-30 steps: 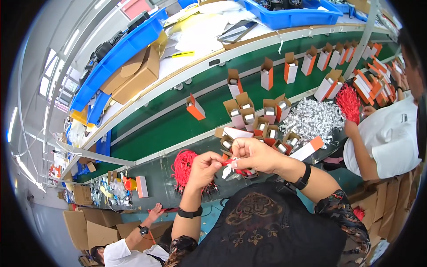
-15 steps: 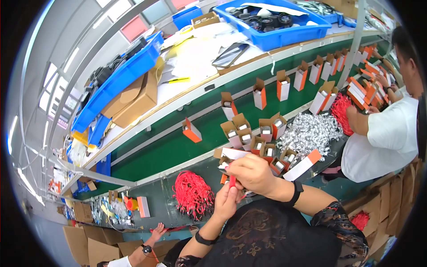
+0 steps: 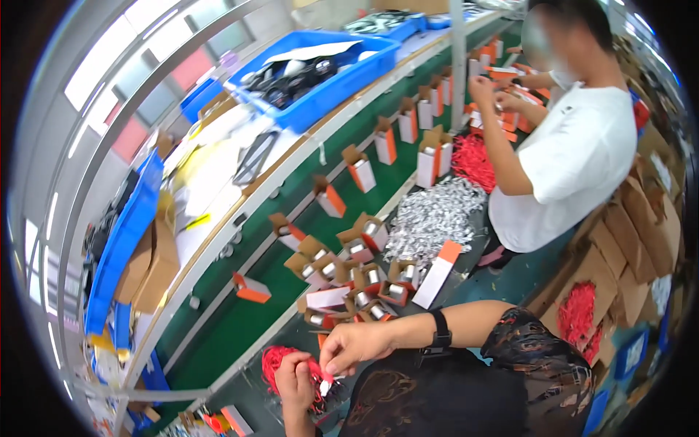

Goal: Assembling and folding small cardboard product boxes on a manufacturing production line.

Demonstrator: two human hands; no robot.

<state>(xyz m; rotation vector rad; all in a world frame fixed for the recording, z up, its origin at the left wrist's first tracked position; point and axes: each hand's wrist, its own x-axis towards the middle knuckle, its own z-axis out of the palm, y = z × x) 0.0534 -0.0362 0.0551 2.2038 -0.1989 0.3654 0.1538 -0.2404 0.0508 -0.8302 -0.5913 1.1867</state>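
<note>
Right hand (image 3: 357, 346) pinches a red strip (image 3: 327, 371) narrowly, thumb to finger; a small white piece (image 3: 325, 387) hangs just below. Left hand (image 3: 295, 382) is curled just beside; we can't tell if it holds anything. Strip sits between our hands, by the red cord pile (image 3: 272, 358). To do this well, we'd probably pinch close to the white piece, use light tension, and avoid snagging loose cords.

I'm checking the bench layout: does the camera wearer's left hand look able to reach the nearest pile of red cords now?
Probably yes: in this view the left hand overlaps the pile of red cords, and nothing visible blocks it. Whether that hand is free is hard to tell.
</note>
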